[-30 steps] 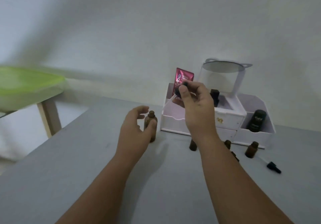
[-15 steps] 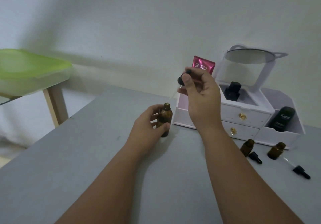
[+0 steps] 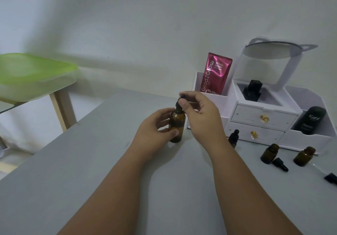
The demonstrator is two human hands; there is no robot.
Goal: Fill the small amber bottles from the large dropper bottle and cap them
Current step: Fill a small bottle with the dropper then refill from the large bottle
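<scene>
One grey table (image 3: 91, 180) fills the lower part of the view, and both bare forearms reach over it from the bottom edge toward the middle. At the back right of the table a white organizer (image 3: 262, 116) with two drawers stands against the wall. It carries a round mirror (image 3: 271, 50) on a stand, a pink sachet (image 3: 216, 72) in its left compartment and a black bottle (image 3: 310, 120) in its right one. At the far left, off the table, a box with a green lid (image 3: 32, 72) rests on a wooden stand.

The left hand (image 3: 155, 131) comes from the left with the wrist straight. Its fingers are curled round the body of the large bottle (image 3: 177, 123), and the thumb lies across the front. This bottle stands upright on the table, just in front of the organizer's left corner. The right hand (image 3: 204, 116) is raised above it with the wrist bent. Its thumb and first finger pinch the black dropper cap (image 3: 179, 104) at the bottle's neck, and the other fingers are loosely bent. Whether the cap is screwed tight cannot be told.

To the right, a capped small bottle (image 3: 233, 139) shows behind the right forearm. Further right stand an open small bottle (image 3: 269, 153) and a second open small bottle (image 3: 304, 156). A loose cap (image 3: 280, 164) lies just beside the first open one, and another loose cap (image 3: 331, 177) lies at the right edge.
</scene>
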